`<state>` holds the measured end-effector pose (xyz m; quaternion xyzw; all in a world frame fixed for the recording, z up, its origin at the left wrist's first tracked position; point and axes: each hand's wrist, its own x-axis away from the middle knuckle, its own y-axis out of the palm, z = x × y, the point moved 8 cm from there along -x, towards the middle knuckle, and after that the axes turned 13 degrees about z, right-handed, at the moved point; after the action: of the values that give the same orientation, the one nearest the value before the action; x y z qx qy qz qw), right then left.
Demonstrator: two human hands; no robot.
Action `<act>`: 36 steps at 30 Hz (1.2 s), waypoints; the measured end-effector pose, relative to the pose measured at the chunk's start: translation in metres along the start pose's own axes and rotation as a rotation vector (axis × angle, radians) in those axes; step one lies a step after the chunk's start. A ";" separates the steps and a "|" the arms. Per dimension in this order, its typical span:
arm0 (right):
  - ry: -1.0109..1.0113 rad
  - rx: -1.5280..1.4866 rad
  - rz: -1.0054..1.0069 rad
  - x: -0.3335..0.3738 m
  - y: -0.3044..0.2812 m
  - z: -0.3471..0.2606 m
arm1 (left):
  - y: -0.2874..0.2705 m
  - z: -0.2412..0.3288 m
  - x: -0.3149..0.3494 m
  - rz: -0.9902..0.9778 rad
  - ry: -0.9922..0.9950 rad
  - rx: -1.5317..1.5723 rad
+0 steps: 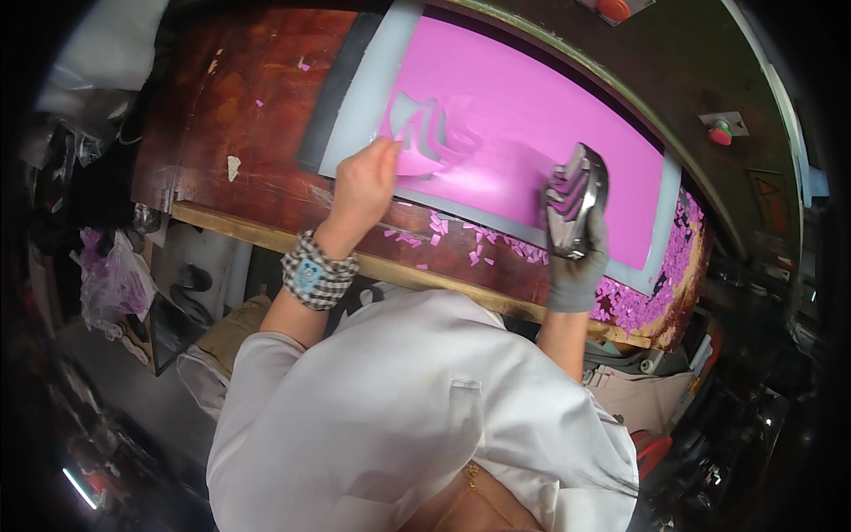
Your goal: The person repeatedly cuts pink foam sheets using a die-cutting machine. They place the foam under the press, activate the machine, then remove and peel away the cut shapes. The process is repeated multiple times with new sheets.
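Observation:
A large pink sheet (pixel 532 124) lies on a pale grey cutting pad (pixel 372 97) on a worn red-brown bench. My bare left hand (pixel 363 182) pinches cut pink pieces (pixel 424 133) at the sheet's near left part, where curved shapes are cut out. My right hand (pixel 578 257), in a grey glove, grips a metal cutting die (pixel 574 197) with curved blades, held at the sheet's near edge.
Several small pink scraps (pixel 638 297) lie scattered along the bench's front edge and pile up at the right. A red button (pixel 720 135) sits on the machine frame at the far right. Plastic bags (pixel 111 279) hang at the left below the bench.

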<state>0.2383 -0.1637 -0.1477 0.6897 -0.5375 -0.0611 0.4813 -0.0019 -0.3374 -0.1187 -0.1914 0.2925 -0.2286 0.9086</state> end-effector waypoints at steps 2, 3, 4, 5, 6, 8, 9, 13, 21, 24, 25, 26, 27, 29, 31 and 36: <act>-0.174 0.224 0.087 -0.002 -0.005 -0.019 | -0.013 -0.034 0.007 -0.029 -0.196 0.058; -0.222 0.308 -0.024 0.001 0.005 -0.023 | -0.015 -0.044 0.013 -0.015 -0.272 0.179; -0.289 0.380 -0.077 0.005 0.011 -0.025 | -0.018 -0.050 0.016 0.011 -0.251 0.164; -0.317 0.449 -0.087 0.007 0.013 -0.024 | -0.018 -0.055 0.019 0.014 -0.253 0.161; -0.325 0.519 -0.070 0.008 0.013 -0.020 | -0.020 -0.059 0.021 0.026 -0.239 0.181; -0.351 0.665 -0.043 0.009 0.015 -0.009 | -0.029 -0.073 0.023 0.071 -0.309 0.199; -0.307 0.746 0.003 0.005 0.013 0.000 | -0.040 -0.080 0.021 0.117 -0.333 0.202; -0.453 0.925 -0.174 -0.009 0.046 0.027 | -0.105 -0.103 0.005 0.237 -0.270 -0.468; -1.083 1.498 -0.298 -0.042 0.098 0.084 | -0.079 -0.086 0.044 0.110 -0.048 -0.825; -1.137 1.492 -0.276 -0.050 0.098 0.087 | -0.066 -0.085 0.062 -0.012 -0.175 -0.672; -1.171 1.479 -0.290 -0.051 0.100 0.088 | -0.061 -0.090 0.069 -0.073 -0.275 -0.632; -1.131 1.500 -0.320 -0.055 0.101 0.091 | -0.054 -0.074 0.068 -0.028 -0.112 -0.494; -1.116 1.498 -0.330 -0.055 0.100 0.088 | -0.050 -0.064 0.071 -0.006 -0.023 -0.397; -0.937 1.468 -0.279 -0.059 0.088 0.081 | -0.043 -0.053 0.077 0.037 0.091 -0.320; -0.882 1.295 -0.072 -0.048 0.064 0.052 | -0.039 -0.051 0.085 0.047 0.149 -0.379; -0.857 0.992 0.189 0.027 -0.042 -0.025 | -0.052 -0.045 0.098 0.160 0.246 -0.328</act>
<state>0.2931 -0.1716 -0.1530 0.6941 -0.7040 -0.0329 -0.1467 0.0257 -0.4410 -0.1709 -0.2832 0.4488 -0.1267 0.8380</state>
